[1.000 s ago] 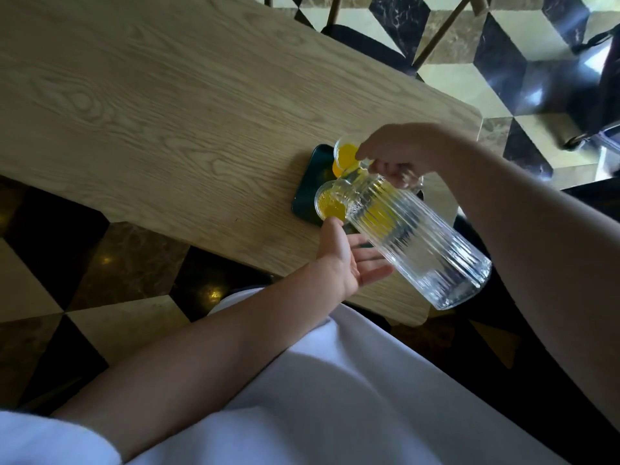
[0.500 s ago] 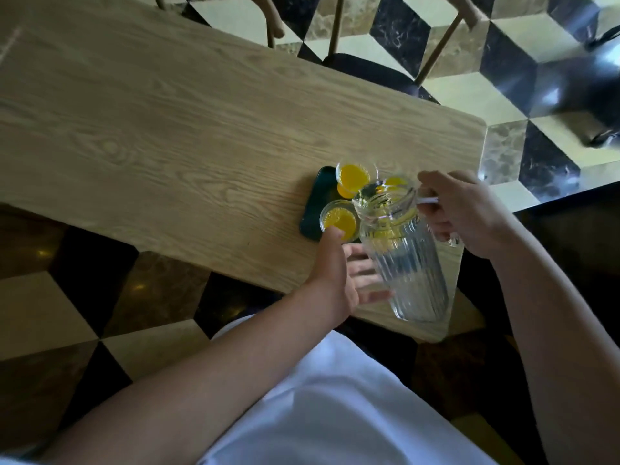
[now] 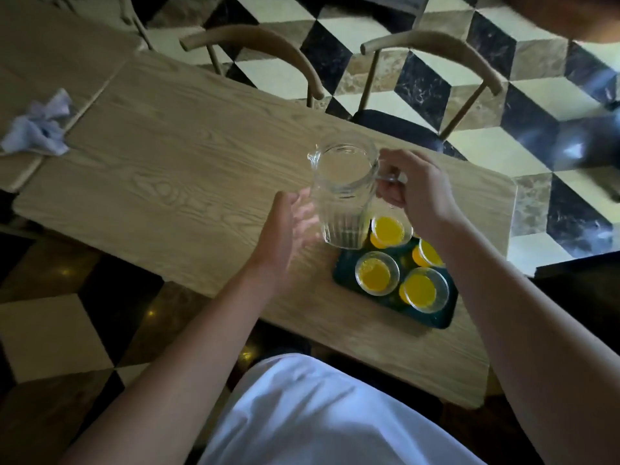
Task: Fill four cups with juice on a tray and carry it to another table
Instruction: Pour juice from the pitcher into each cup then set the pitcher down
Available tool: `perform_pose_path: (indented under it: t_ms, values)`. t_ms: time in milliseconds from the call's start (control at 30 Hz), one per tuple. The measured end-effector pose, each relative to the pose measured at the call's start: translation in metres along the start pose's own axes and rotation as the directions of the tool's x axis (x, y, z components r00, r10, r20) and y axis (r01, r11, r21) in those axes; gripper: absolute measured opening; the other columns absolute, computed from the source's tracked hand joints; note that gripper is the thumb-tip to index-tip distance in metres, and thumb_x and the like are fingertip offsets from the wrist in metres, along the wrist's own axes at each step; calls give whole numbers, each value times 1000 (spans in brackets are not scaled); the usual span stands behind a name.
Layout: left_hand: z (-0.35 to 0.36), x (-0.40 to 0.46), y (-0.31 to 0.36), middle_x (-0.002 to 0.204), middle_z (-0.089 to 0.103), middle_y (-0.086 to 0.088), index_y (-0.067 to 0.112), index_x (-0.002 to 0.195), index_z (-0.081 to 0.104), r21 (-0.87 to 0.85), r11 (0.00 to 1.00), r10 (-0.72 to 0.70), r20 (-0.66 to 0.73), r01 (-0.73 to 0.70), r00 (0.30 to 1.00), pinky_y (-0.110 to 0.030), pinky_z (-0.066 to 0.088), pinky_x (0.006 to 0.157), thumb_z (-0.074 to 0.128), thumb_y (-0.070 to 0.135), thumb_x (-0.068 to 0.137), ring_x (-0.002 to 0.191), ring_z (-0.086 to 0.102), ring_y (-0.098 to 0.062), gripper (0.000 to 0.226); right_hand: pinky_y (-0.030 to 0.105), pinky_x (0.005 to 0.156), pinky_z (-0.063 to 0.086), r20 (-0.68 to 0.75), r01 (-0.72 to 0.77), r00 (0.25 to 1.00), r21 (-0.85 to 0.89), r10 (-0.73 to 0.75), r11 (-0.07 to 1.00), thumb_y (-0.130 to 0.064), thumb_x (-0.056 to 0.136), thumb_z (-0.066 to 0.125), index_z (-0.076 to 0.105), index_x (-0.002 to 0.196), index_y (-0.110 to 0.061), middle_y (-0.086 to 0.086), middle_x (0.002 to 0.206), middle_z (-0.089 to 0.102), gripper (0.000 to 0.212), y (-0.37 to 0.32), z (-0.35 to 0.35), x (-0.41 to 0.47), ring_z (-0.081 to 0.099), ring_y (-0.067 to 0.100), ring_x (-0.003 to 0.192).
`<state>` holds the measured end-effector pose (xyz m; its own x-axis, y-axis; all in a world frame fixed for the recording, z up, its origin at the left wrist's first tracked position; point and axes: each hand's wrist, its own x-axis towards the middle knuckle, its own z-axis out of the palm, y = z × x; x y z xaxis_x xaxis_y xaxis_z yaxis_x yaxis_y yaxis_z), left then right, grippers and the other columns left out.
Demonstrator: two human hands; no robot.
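Observation:
A dark green tray [image 3: 439,317] lies near the right end of the wooden table [image 3: 167,182]. Several clear cups of orange juice stand on it, among them the near-left cup [image 3: 376,272], the near-right cup [image 3: 424,289] and the far-left cup [image 3: 389,229]. A ribbed glass pitcher [image 3: 342,193] stands upright, empty-looking, just left of and beyond the tray. My right hand [image 3: 416,193] is closed on its handle. My left hand [image 3: 288,229] is spread beside the pitcher's left wall, holding nothing; I cannot tell whether it touches the glass.
A crumpled grey-blue cloth [image 3: 38,127] lies at the table's far left, near a seam to a second table. Two wooden chairs [image 3: 432,62] stand along the far side. The floor has a black, white and brown cube pattern. The table's right edge is close to the tray.
The pitcher went from tilted over the near-left cup to upright, then shifted left off the tray. My left hand moved from the table edge up beside the pitcher.

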<state>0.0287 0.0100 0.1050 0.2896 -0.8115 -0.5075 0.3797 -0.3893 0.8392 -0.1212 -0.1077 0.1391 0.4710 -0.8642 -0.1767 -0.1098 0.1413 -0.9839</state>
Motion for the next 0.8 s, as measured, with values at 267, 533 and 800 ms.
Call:
perform_pose_path:
  t_ms: [267, 533, 800]
  values:
    - [-65, 78, -8, 143, 56, -24, 6, 154, 35, -127, 988, -99, -48, 92, 994, -40, 43, 103, 34, 32, 97, 133, 53, -32, 62, 29, 61, 34, 83, -53, 995, -125, 64, 991, -25, 104, 40, 45, 62, -15, -4, 60, 48, 44, 45, 46, 62, 39, 14, 60]
    - [-83, 112, -18, 162, 33, -18, 18, 146, 51, -98, 979, -182, -22, 179, 983, -32, 36, 102, 38, 43, 78, 148, 35, -28, 74, 31, 58, 29, -162, -175, 968, 117, 193, 978, -19, 97, 47, 48, 48, -22, -5, 53, 46, 49, 96, 68, 83, 39, 10, 55]
    - [-96, 128, -24, 162, 32, -17, 27, 133, 54, -163, 974, -155, 39, 159, 987, -32, 32, 103, 16, 21, 101, 151, 25, -29, 50, 33, 54, 20, -261, -176, 940, 185, 221, 967, -14, 94, 48, 40, 54, -15, -3, 49, 38, 41, 103, 75, 100, 32, 14, 51]
